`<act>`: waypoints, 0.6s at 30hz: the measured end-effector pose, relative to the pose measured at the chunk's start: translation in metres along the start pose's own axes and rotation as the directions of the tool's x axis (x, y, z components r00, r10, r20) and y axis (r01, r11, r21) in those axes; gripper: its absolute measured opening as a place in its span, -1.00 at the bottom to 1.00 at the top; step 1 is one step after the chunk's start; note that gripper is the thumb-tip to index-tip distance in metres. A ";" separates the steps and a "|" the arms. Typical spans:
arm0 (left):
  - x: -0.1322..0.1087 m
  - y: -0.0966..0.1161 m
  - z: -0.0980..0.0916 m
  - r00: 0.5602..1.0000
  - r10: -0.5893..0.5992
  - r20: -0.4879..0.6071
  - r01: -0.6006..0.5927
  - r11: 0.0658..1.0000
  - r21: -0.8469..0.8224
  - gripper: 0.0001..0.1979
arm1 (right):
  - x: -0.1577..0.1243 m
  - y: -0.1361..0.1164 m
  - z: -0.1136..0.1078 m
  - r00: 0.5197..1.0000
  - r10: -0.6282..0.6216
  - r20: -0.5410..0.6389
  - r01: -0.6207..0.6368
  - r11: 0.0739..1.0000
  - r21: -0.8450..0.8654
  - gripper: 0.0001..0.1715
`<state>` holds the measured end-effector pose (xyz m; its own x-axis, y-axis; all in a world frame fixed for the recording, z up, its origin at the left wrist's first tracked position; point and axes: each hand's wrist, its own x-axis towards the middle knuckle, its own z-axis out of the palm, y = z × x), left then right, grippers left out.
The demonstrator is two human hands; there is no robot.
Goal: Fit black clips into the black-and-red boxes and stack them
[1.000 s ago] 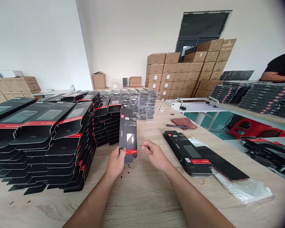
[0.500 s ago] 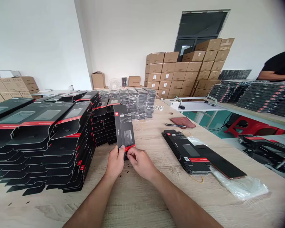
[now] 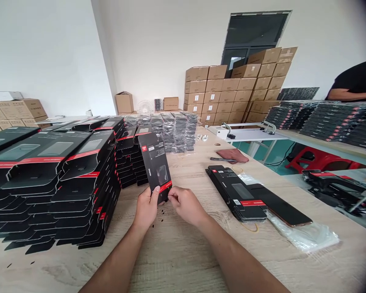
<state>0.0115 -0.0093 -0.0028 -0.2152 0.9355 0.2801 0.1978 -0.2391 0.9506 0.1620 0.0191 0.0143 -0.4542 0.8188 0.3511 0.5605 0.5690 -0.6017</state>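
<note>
My left hand (image 3: 147,205) grips the lower end of a flat black packaging box (image 3: 154,165), thumb on its front. The box tilts up above the table, with a red band and a small clear window. My right hand (image 3: 184,203) is closed in a pinch beside the lower right corner of the box; whatever is between the fingertips is too small to make out. Several tiny black scraps (image 3: 162,220) lie on the table under the hands. A tall stack of similar boxes (image 3: 88,175) stands at left, and a small flat pile of them (image 3: 240,191) lies at right.
Right of the pile, a black slab-like panel (image 3: 280,205) rests on clear plastic bags (image 3: 308,234). Behind are a brown cloth (image 3: 233,155), a pen (image 3: 221,159) and plastic-wrapped stacks (image 3: 173,132). Cardboard cartons (image 3: 222,95) line the wall. Another person (image 3: 356,81) is at far right.
My right hand has shifted slightly right, from the box's lower edge to beside its corner. In my left hand the box has moved a little left and leans more. The view has shifted slightly.
</note>
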 end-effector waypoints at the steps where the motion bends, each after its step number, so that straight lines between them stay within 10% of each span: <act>1: 0.000 0.000 0.000 1.000 -0.012 -0.002 0.012 1.000 -0.010 -0.62 | 0.000 0.000 0.000 1.000 0.001 -0.015 -0.001 1.000 0.017 -0.83; 6: -0.002 0.008 0.002 0.999 0.033 0.005 -0.033 0.996 -0.078 -0.64 | 0.001 -0.004 0.007 0.999 -0.031 -0.038 0.032 0.999 0.035 -0.82; 13: -0.005 0.004 0.015 0.997 -0.028 0.068 0.040 0.984 -0.175 -0.63 | 0.006 -0.014 0.015 0.993 0.079 -0.090 -0.106 0.929 -0.355 -0.87; 18: -0.002 -0.010 0.012 0.975 -0.167 0.144 0.204 0.934 -0.293 -0.55 | 0.004 -0.006 0.016 0.998 0.049 -0.044 -0.051 0.998 -0.033 -0.85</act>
<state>0.0216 -0.0060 -0.0148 -0.1050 0.9899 0.0949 -0.1393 -0.1091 0.9842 0.1456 0.0176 0.0080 -0.3949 0.8485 0.3523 0.6057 0.5288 -0.5946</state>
